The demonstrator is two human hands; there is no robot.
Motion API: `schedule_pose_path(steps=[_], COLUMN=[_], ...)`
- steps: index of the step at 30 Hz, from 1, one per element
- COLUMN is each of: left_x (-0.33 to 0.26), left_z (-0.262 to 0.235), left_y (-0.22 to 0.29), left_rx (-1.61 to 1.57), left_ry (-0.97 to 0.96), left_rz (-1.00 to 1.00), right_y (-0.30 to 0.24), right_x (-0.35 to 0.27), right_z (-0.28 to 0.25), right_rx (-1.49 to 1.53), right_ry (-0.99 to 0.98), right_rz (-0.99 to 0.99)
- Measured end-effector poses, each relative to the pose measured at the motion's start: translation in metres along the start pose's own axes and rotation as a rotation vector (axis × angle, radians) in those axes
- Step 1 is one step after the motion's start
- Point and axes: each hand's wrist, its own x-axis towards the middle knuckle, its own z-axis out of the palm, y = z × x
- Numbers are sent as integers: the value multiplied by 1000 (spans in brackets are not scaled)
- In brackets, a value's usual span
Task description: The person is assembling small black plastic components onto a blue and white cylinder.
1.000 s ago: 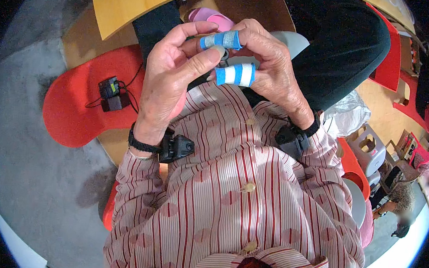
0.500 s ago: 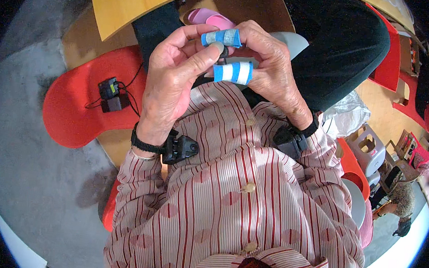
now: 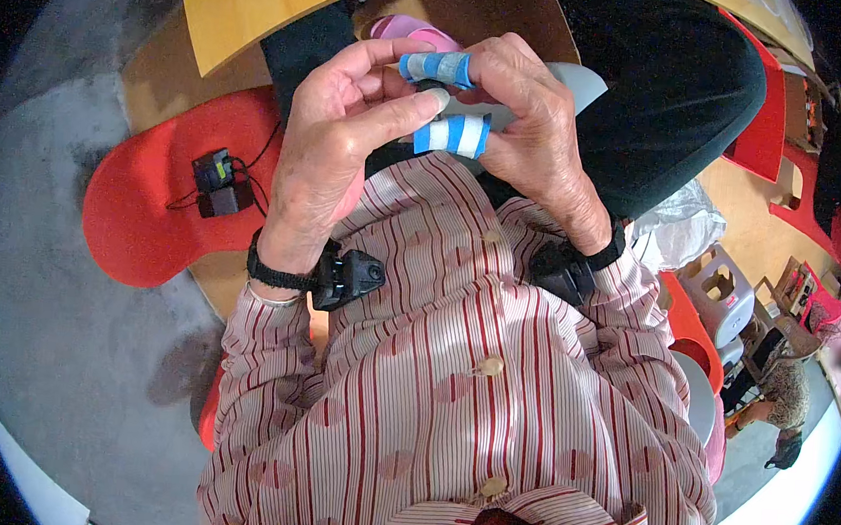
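My left hand (image 3: 336, 149) and my right hand (image 3: 542, 125) meet in front of my lap, fingertips close together. Between them sits a small dark piece (image 3: 433, 86), mostly hidden by the fingers and too small to name. My left thumb and fingers close on it from the left. On the right hand, the index finger wears a blue-and-white tape wrap (image 3: 436, 69) and the thumb a second blue-and-white wrap (image 3: 452, 135); these two fingers close around the piece from the right. Black straps with dark modules (image 3: 349, 279) circle both wrists.
A red seat (image 3: 142, 194) at the left bears black adapters (image 3: 216, 185) with cords. A yellow wooden tabletop edge (image 3: 253, 7) lies ahead, pink footwear (image 3: 412, 32) beyond my hands. Grey (image 3: 720, 295) and red stools and a clear plastic bag (image 3: 682, 222) stand right. Another person (image 3: 787, 391) is farther off.
My left wrist has shifted slightly left and up, and its thumb is straighter. The taped fingers have tilted and moved a little. The dark piece between the fingers is less visible now.
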Motion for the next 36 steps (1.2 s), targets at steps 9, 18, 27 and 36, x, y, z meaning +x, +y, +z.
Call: schedule_pose_path(steps=[9,18,27,36], left_x=[1,-4,-5,-7], left_z=[-2,-8,-6,-3], left_y=[-2,-8,-11,-9], left_rx=[-81,73,688,717], left_ry=[-5,-119,-100,-74], left_rz=[-29,98,424,459], right_y=[0,0,-3,3], right_x=[-1,-1,-1,-5], right_z=[3,0,0,2], right_rx=[140,355,349,341], right_ry=[-45,-52,-79,-85], right_rz=[79,236,229,195])
